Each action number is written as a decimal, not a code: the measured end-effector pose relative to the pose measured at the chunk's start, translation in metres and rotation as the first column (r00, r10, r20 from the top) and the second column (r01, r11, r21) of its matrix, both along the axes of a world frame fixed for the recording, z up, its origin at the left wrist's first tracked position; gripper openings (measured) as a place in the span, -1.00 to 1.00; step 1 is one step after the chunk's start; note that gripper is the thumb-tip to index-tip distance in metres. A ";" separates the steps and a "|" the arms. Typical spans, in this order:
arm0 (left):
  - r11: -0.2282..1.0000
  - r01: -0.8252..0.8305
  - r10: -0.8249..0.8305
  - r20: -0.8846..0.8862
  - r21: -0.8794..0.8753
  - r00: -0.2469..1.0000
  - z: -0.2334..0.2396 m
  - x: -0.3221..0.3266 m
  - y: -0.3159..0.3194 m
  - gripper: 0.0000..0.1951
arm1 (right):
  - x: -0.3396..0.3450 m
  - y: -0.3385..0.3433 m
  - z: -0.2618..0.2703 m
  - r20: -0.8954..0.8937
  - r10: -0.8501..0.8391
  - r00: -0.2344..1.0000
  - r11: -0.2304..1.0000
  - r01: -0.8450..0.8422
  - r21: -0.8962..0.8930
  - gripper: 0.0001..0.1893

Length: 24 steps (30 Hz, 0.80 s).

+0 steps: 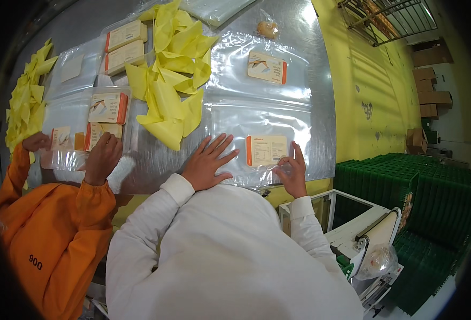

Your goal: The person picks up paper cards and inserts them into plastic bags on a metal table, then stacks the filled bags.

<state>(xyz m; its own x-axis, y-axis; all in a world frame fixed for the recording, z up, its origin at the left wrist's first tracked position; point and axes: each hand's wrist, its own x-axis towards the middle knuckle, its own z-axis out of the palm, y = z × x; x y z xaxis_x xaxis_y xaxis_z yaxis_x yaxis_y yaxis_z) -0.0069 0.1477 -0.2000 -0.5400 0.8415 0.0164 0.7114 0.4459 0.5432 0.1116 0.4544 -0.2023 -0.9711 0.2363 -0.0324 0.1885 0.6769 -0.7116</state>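
Note:
My left hand (209, 164) lies palm down with fingers spread on a clear plastic bag (227, 120). To its right, a white label with an orange stripe (266, 151) rests flat on that bag, bearing print. My right hand (293, 172) is at the label's lower right corner, with thumb and a finger close together and another finger extended. Whether these fingertips pinch the bag film or the label's edge is unclear. Farther up, a second printed label (267, 67) with its orange stripe on the right lies on another clear bag (229, 60).
Yellow paper sheets (175, 72) lie heaped left of the bags; another heap (27, 100) is farther left. A co-worker's hands (105, 154) work beside label stacks in a clear tray (126, 116). A wrapped round item (267, 29) sits near the back. Green crates (439, 200) stand right.

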 end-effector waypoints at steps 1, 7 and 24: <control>1.000 -0.005 0.005 -0.011 0.003 1.000 -0.002 0.000 0.001 -0.29 | 0.000 0.000 -0.001 -0.001 -0.012 1.000 1.000 0.012 0.022 -0.74; 0.998 -0.001 -0.004 0.092 0.055 0.996 0.005 -0.004 -0.001 -0.27 | -0.007 0.006 0.005 0.035 -0.025 0.999 0.997 0.023 0.074 -0.91; 0.797 -0.373 0.265 0.280 0.476 0.923 0.041 -0.071 0.049 -0.91 | -0.086 0.016 0.129 -0.406 -0.112 0.907 0.970 0.189 0.153 -0.98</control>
<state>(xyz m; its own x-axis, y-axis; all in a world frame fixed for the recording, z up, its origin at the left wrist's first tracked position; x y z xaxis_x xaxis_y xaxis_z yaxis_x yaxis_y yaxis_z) -0.0782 0.1967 -0.1588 -0.8139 0.5182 0.2628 0.4374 0.2487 0.8642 0.0256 0.4709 -0.0733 -0.8485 0.3453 0.4010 0.0308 0.7887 -0.6140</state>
